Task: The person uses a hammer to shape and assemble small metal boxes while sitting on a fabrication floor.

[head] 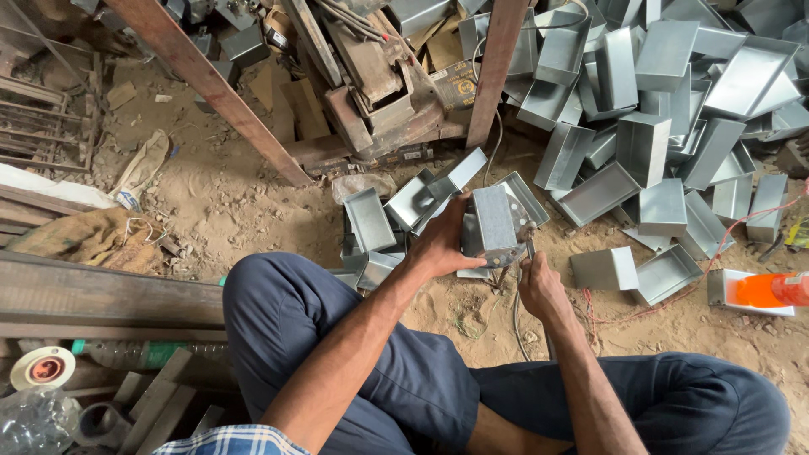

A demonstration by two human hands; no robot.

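My left hand (440,244) grips a grey sheet-metal box (491,221) from its left side and holds it just above the sandy ground. My right hand (539,285) is closed around a thin metal tool (529,250) whose tip meets the lower right corner of that box. Several more open metal boxes (371,221) lie on the ground just left of and behind the held one. My knees in dark blue trousers frame both arms.
A large pile of finished metal boxes (666,93) fills the upper right. Two slanted rusty beams (211,84) and a heavy rusty machine (379,93) stand ahead. An orange object (771,289) lies at the right. Planks, a bottle and a tape roll (42,368) sit at the left.
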